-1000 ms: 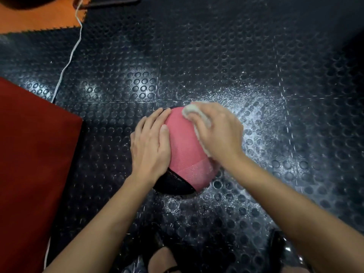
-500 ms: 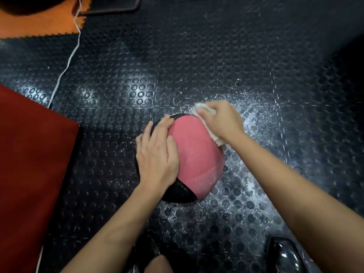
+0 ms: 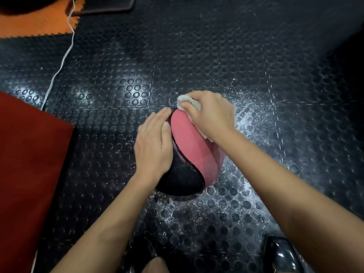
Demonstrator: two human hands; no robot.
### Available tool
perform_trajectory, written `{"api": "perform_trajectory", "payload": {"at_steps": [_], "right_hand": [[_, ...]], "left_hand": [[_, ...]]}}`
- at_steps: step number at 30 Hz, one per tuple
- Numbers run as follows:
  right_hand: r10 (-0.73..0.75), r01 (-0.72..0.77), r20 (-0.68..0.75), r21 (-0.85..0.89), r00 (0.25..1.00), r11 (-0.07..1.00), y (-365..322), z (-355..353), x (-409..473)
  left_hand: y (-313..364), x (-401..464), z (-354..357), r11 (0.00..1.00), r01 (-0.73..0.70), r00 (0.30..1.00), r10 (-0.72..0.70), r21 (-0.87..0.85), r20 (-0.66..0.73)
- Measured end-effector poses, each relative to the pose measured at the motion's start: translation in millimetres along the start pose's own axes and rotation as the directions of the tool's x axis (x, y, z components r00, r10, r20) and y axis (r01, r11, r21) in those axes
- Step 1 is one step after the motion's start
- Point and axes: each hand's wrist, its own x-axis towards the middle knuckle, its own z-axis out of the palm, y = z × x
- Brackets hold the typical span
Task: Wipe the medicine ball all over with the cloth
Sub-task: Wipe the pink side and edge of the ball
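Rolled since the earlier frame, the ball [image 3: 194, 152] showed more black panel on the studded floor [image 3: 216, 56], clear of the red mat's [image 3: 29, 154] edge; left hand [image 3: 153, 146] lay flat steadying it, right hand [image 3: 211, 113] gripped the cloth [image 3: 186, 100] at its far top.

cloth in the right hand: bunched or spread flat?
Bunched. The cloth is wadded under the right hand, which grips it against the far side of the medicine ball; only crumpled edges show.

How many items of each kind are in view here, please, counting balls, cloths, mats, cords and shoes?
Medicine ball: 1
Cloth: 1
Red mat: 1
White cord: 1
Black shoes: 2
Total: 6
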Motion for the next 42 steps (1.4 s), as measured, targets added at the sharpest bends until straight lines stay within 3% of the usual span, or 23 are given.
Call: {"api": "perform_trajectory", "payload": {"at_steps": [3,6,9,11,16,17,19,21,22,26,30,32,36,40,42], "right_hand": [[-0.146,0.119,-0.118,-0.209,0.982,0.971,-15,6,-31],[-0.263,0.214,-0.169,-0.261,0.950,0.941,-15,6,-70],[-0.106,0.092,-0.069,-0.174,0.992,0.980,-5,-2,-28],[-0.036,0.026,-0.068,-0.150,0.997,0.988,-1,0,-11],[-0.262,0.221,-0.262,-0.177,0.929,0.959,3,13,-92],[-0.240,0.202,-0.289,-0.155,0.927,0.967,10,17,-100],[0.015,-0.004,-0.322,0.035,0.947,0.999,22,20,-95],[0.282,-0.219,-0.245,0.256,0.928,0.941,27,17,-79],[0.330,-0.264,-0.214,0.283,0.920,0.922,29,17,-70],[0.185,-0.156,-0.115,0.223,0.976,0.962,28,5,-34],[-0.017,0.019,-0.012,0.153,1.000,0.988,19,6,-11],[0.018,-0.018,0.003,0.103,1.000,0.995,22,12,-3],[0.327,-0.328,0.022,0.052,0.945,0.943,24,10,4],[0.109,-0.104,-0.135,0.048,0.985,0.993,3,3,-47],[0.123,-0.108,-0.153,0.104,0.980,0.989,8,4,-58]], "left_hand": [[4,15,2,0.997,0.076,0.997,-0.075,-0.026,0.009],[6,19,2,0.992,0.116,0.993,-0.116,-0.044,0.008],[14,9,9,0.999,0.041,0.999,-0.041,0.003,-0.013],[18,11,10,0.996,0.088,0.995,-0.087,0.019,-0.045],[17,15,6,0.976,0.217,0.972,-0.219,-0.030,-0.083],[16,12,7,0.977,0.210,0.973,-0.212,-0.029,-0.087],[15,5,10,0.984,0.181,0.980,-0.181,-0.007,-0.086],[16,-3,12,0.988,0.151,0.986,-0.147,0.046,-0.078],[18,-8,11,0.986,0.147,0.988,-0.142,0.084,-0.063],[15,-9,-9,0.973,0.071,0.997,-0.070,0.221,-0.012],[25,35,-10,0.982,-0.050,0.991,0.026,0.184,0.130],[26,44,0,0.982,-0.050,0.981,0.013,0.184,0.194],[24,31,16,0.965,0.056,0.993,-0.082,0.258,0.090],[28,29,21,0.955,0.057,0.995,-0.079,0.292,0.064],[27,27,23,0.960,0.044,0.994,-0.070,0.278,0.085]]}}
